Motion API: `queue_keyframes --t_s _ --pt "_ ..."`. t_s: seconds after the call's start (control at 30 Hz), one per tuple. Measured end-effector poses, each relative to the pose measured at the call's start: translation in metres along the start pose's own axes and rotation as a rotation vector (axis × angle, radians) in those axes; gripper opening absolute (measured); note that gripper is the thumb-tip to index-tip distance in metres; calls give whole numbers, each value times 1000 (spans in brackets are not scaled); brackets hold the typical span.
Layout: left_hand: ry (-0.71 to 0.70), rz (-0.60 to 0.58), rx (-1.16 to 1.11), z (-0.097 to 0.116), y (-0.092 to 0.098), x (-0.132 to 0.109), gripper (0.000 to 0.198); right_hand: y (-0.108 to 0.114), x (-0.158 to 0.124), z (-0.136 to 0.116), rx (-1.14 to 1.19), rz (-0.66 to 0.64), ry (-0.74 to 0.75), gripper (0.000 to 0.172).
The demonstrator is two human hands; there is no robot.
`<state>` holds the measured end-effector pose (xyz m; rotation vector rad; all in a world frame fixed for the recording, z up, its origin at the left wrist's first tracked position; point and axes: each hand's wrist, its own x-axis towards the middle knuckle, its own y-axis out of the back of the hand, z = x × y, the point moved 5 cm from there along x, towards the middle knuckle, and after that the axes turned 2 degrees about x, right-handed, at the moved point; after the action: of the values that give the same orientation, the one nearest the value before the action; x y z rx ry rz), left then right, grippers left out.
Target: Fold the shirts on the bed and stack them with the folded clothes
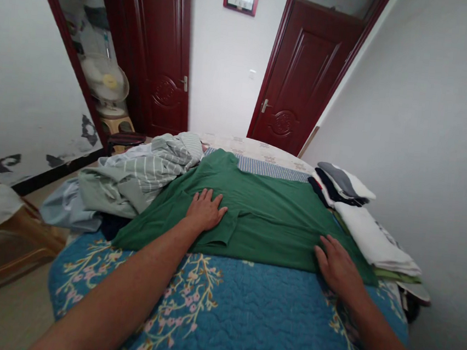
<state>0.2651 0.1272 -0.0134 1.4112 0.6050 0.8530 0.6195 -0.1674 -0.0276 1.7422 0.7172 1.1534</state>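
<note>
A green T-shirt lies spread across the bed, with one part folded over toward me and a sleeve lying near its front edge. On the shirt's left part, close to that sleeve, my left hand rests flat with its fingers spread. My right hand lies on the lower right part of the shirt, near the front edge, fingers stretched out. Neither hand grips the cloth. Beneath the shirt is a blue quilted cover with a floral pattern.
A loose heap of grey-green striped cloth sits left of the shirt. Folded clothes are stacked along the right edge by the wall. A wooden stool stands at left. Behind are two red doors and a fan.
</note>
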Motion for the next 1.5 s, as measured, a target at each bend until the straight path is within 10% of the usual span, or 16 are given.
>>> queue_keyframes --t_s 0.27,0.43,1.1,1.5 --pt "5 47 -32 -3 -4 -2 69 -46 91 -149 269 -258 348 63" --pt "0 51 -18 -1 0 -3 68 -93 151 -192 147 -443 321 65" --pt "0 75 -32 -7 -8 1 66 -143 303 -97 70 -191 27 47" --pt "9 58 4 -6 -6 0 66 -138 340 -93 -79 -307 174 33"
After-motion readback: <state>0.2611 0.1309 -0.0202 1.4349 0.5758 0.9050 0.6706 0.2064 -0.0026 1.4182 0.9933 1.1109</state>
